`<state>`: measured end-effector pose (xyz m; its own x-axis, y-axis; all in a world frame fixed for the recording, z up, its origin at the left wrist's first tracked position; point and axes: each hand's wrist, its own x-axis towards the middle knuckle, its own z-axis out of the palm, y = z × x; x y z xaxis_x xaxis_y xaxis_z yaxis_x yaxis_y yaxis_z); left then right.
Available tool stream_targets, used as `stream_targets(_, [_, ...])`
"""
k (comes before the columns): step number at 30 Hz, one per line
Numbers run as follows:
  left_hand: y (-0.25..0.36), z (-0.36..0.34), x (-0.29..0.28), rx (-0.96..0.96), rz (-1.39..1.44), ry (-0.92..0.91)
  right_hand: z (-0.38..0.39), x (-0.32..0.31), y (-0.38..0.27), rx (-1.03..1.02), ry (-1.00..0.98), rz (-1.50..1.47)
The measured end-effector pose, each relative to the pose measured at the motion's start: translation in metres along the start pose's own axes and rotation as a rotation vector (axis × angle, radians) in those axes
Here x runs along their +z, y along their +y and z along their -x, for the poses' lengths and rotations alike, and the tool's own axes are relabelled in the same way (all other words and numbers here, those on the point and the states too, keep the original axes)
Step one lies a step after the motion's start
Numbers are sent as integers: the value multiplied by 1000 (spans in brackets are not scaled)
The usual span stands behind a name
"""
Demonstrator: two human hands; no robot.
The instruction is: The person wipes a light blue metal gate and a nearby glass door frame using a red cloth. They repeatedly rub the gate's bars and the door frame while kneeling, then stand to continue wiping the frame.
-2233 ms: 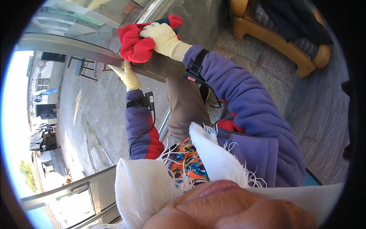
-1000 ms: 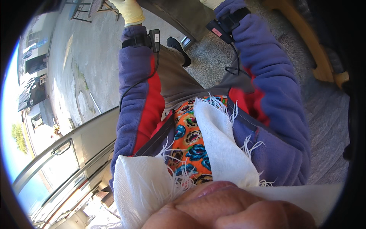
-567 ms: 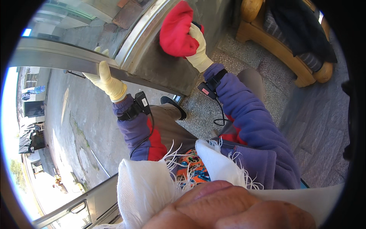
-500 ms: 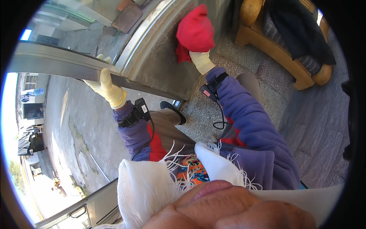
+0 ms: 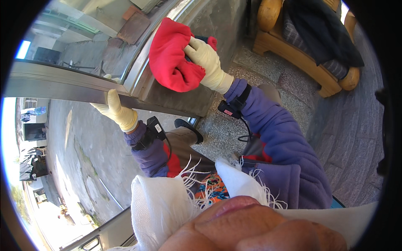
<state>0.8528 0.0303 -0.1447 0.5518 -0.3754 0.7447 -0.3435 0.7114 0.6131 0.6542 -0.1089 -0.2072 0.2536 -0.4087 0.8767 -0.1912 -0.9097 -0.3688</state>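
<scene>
My right hand (image 5: pixel 208 62), in a cream glove, holds a bunched red cloth (image 5: pixel 171 58) with its fingers bent into the folds. A dark patch of cloth shows beside the fingers. The cloth covers part of the window's metal edge and the grey sill; whether it presses on them I cannot tell. My left hand (image 5: pixel 118 112), gloved alike, grips the metal frame (image 5: pixel 63 85) of the glazed panel. Its thumb points up on the near side, while the other fingers pass behind the frame, and fingertips show faintly through the glass (image 5: pixel 90 58).
At the upper right stands a wooden seat (image 5: pixel 289 58) with a plaid cushion and a dark garment (image 5: pixel 324 35) draped over it. Speckled stone floor (image 5: pixel 259 67) meets grey plank flooring (image 5: pixel 347 138). Beyond the frame at left lies a concrete yard (image 5: pixel 83 138).
My right hand has carried the red cloth leftward, from over the grey wall to the window's metal edge. My left hand stays at the frame, and the view has shifted slightly.
</scene>
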Motion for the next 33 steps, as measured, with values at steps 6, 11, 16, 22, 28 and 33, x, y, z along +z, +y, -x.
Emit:
stream_targets(6, [4, -3, 1, -15, 22, -12, -7, -11, 138, 413, 341, 209])
stream_targets(11, [1, -2, -3, -31, -10, 21, 72, 12, 282, 1413, -503, 245])
stream_targets(16, [-1, -2, -9, -2, -39, -68, 144, 67, 307, 1745, -839, -154])
stream_targets(22, [-1, -7, -9, -55, 220, -54, 54, 17, 220, 1269, 3, -112])
stream_targets(28, [-5, -8, -9, -12, 227, -60, -54, -16, 120, 409, 207, 302])
stream_targets(33, [-2, -6, -7, 6, 163, -42, -75, -25, 136, -86, 126, 587])
